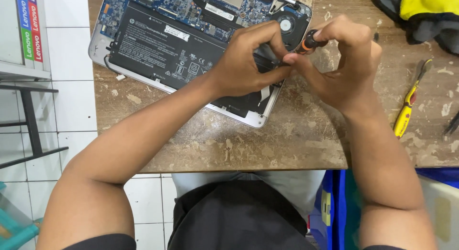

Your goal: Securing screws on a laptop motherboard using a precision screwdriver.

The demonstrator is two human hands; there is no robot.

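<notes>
We see a worn wooden table (306, 135), its surface scratched and flecked with pale patches, taking up most of the view. On its far left part lies an opened laptop (143, 82), bottom cover off, so that we look at its large black battery (162, 49) and, beyond it, the blue circuit board (191, 8) with a small round fan (286, 24) at the right corner. Over the laptop's right edge we find both hands close together. The left hand (244, 63) rests on the laptop, its fingers curled and pressed toward the tip region of a screwdriver (308, 42) with a black and orange handle. The right hand (346, 63) pinches that handle between thumb and bent fingers; the handle sits just above the laptop's right edge, near the fan. We cannot see the tool's tip, hidden by the fingers. Well apart, near the table's right side, lies a yellow-handled tool (406, 111), and a yellow and dark cloth (420, 11) is bunched at the far right corner.
</notes>
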